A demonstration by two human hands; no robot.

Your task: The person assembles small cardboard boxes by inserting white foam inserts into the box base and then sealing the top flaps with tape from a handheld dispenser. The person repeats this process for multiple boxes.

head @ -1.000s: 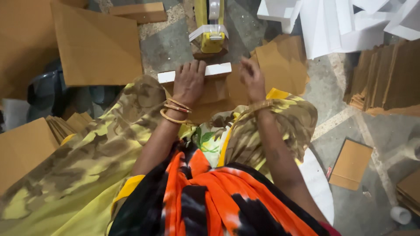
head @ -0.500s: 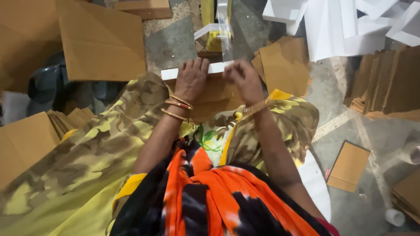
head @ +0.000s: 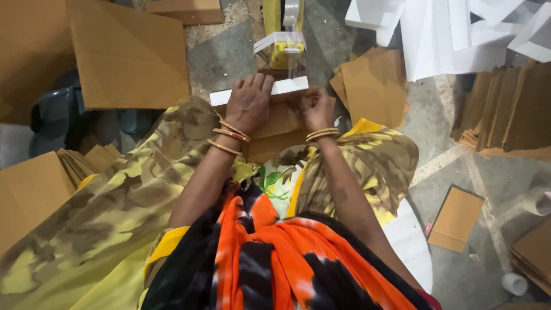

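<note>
Over the lap, on a folded brown cardboard piece (head: 275,129): left hand (head: 248,103) laid flat, fingers spread and pressing on a white foam strip (head: 261,92) along the cardboard's far edge. Right hand (head: 317,108) curled at the strip's right end, fingers bunched together near a stretch of clear tape (head: 294,63); whether pinching the tape or just pressing it down, cannot tell. Tape running from a yellow tape dispenser (head: 284,34) just beyond the strip, on the grey floor (head: 229,51).

Judging by how things lie: strip already seated on the cardboard and held in place, tape drawn to it but seemingly not yet smoothed or cut free from the dispenser. So, roughly midway through fixing this one piece.

Around: large flat cardboard sheet (head: 129,54) far left, stack of small brown cardboard pieces (head: 373,83) just right of the hands, taller stacks (head: 505,109) far right, white foam pieces (head: 453,28) heaped at the far right, single cardboard piece (head: 456,218) on the floor near right, roll of tape (head: 539,201) at the right edge.
</note>
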